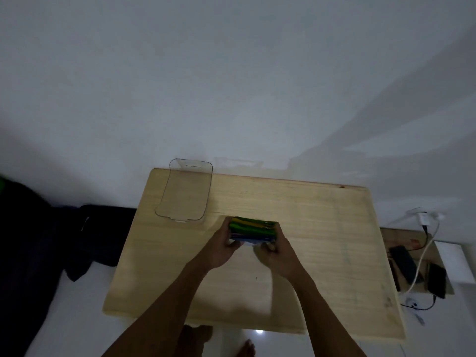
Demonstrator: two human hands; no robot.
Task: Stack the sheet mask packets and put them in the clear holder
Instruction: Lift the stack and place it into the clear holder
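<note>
My left hand (223, 247) and right hand (275, 249) clamp the green, yellow and blue sheet mask packets (253, 229) squared on the pale wooden tabletop (309, 228), likely next lifting them into the clear plastic holder (184, 193).

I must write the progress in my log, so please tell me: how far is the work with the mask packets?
Done: the green, yellow and blue sheet mask packets are gathered into one stack. In hand: the left hand and the right hand hold that stack on the pale wooden table. Left: the clear plastic holder looks empty, so the stack is not yet inside.
</note>
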